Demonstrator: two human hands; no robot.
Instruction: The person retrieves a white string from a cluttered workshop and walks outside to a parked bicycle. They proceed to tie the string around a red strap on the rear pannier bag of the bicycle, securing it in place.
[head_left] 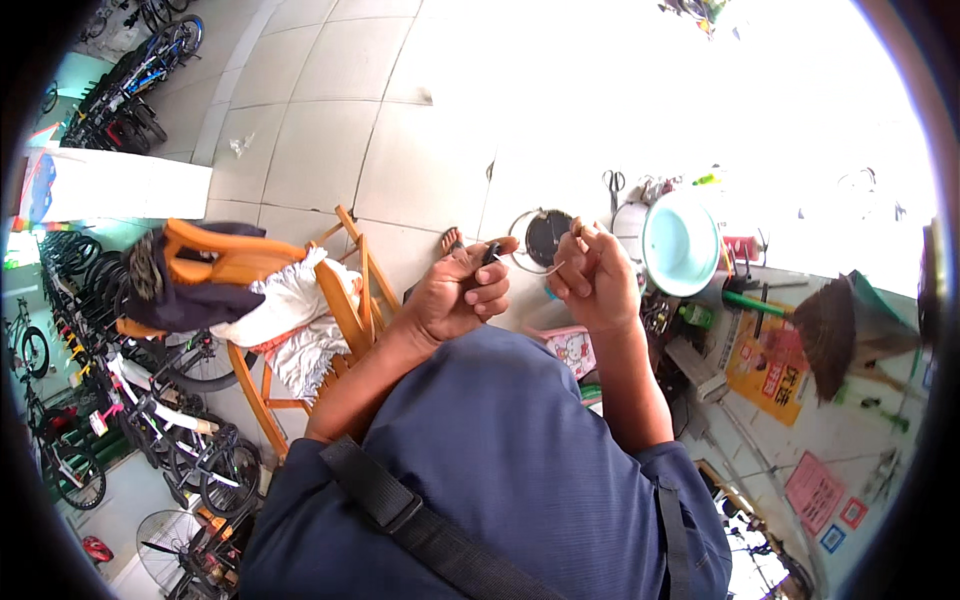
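Note:
My left hand (pixel 465 293) is closed around a small dark object (pixel 491 255) pinched between thumb and fingers. My right hand (pixel 592 272) is curled beside it, pinching a thin pale wire or cable (pixel 553 268) that runs between the two hands. Both hands are raised in front of my blue shirt, a few centimetres apart. What the dark piece is cannot be told.
A wooden chair (pixel 345 300) draped with cloths stands at left. A pale blue basin (pixel 680 243), a round dark disc (pixel 547 236), scissors (pixel 612 182), a broom (pixel 830 335) and small tools lie on the tiled floor ahead. Bicycles (pixel 150 430) line the left side.

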